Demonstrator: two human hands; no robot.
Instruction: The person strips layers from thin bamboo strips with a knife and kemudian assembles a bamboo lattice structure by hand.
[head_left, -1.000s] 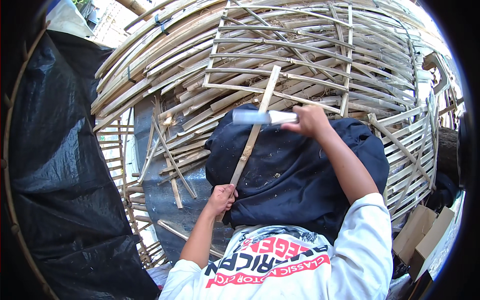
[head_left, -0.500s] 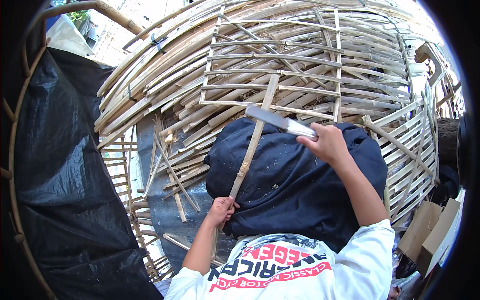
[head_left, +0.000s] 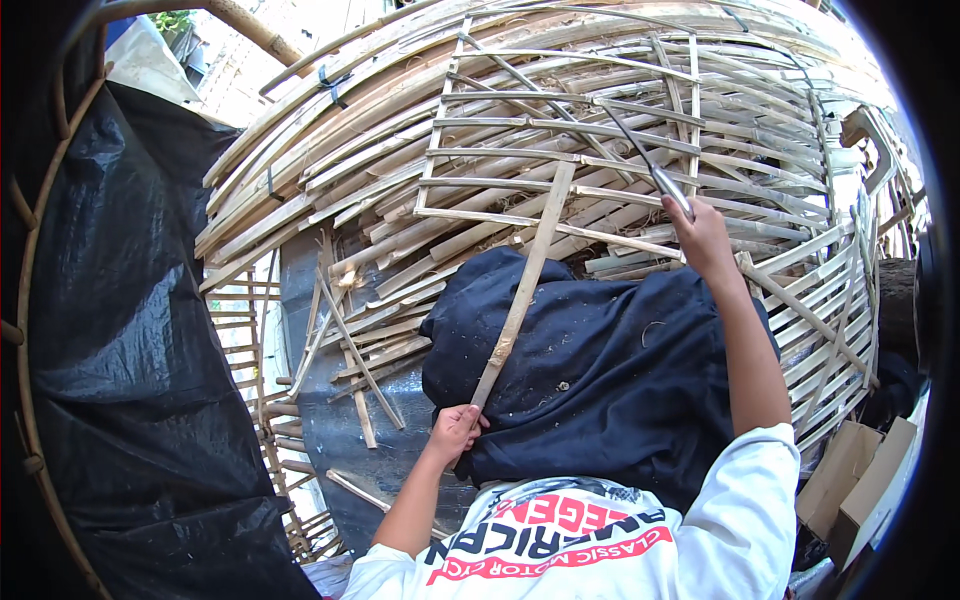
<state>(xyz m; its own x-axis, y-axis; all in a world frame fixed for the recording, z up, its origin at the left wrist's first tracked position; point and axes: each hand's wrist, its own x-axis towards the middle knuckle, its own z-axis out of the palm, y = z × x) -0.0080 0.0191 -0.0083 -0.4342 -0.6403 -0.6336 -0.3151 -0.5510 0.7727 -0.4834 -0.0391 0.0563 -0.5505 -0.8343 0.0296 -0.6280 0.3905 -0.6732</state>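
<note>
My left hand (head_left: 456, 436) is closed round the lower end of a flat bamboo strip (head_left: 527, 275), which slants up and away across a dark cloth (head_left: 600, 350) over my lap. The strip's far end lies over the lattice frame of bamboo slats (head_left: 545, 122). Up on the right, my right hand (head_left: 701, 236) is closed on the metal handle of a knife (head_left: 636, 148). Its blade points up and to the left over the slats, seen nearly edge-on and apart from the strip. Small shavings dot the cloth.
A large heap of split bamboo (head_left: 370, 160) spreads beyond my lap. Loose strips (head_left: 345, 325) lie on a dark sheet at left. A black tarp (head_left: 130, 350) hangs further left. On the right are a woven slat panel (head_left: 815, 310) and an open cardboard box (head_left: 850, 480).
My right hand has swung the knife up and to the right, away from the strip, and the blade has turned nearly edge-on. The left hand keeps its hold; the view has shifted slightly.
</note>
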